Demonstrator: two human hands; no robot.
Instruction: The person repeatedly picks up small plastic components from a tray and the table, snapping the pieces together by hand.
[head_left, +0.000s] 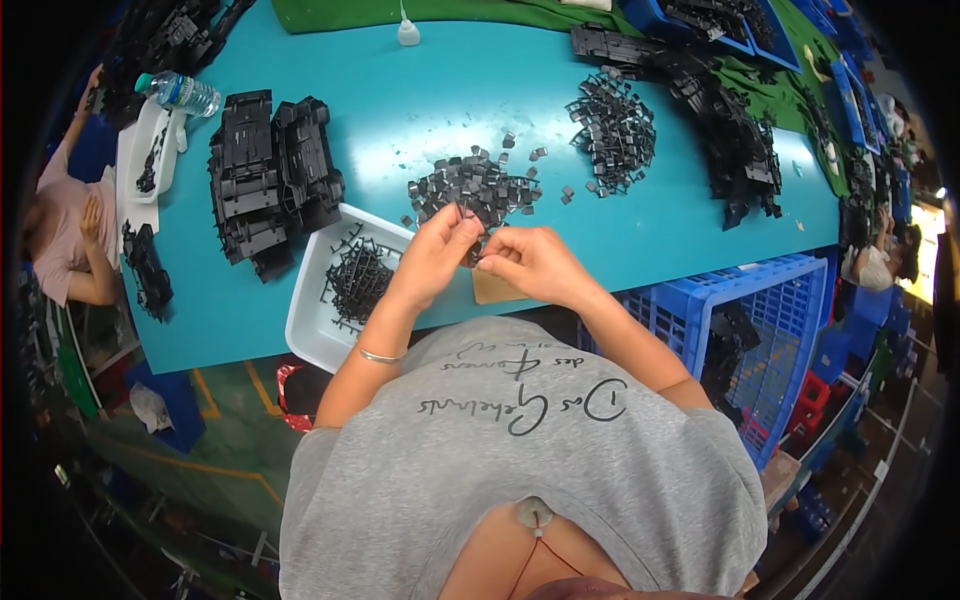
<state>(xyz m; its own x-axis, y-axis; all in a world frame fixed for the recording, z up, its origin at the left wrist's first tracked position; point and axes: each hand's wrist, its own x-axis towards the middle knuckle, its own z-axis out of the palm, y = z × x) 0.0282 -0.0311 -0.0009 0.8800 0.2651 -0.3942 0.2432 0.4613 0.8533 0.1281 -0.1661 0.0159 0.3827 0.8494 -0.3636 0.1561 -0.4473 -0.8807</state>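
Close together near the table's front edge, both my hands pinch at small dark pieces. My left hand [438, 250] has its fingers closed on a small black part, mostly hidden by the fingertips. My right hand [528, 262] is closed too, thumb against forefinger, at a small dark piece just below the left fingertips. Right beyond them lies a heap of small black square pieces [470, 185]. By my left forearm, a white tray [305, 318] holds thin black rod-like parts [360, 285]. A tan block [497, 289] lies under my right hand.
Black moulded chassis-like parts [245, 170] are stacked at left, more [745, 165] at right. Another heap of black pieces [615, 130] lies back right. A water bottle [180, 93] lies far left, near a seated person [80, 220]. A blue crate [740, 300] stands right of me.
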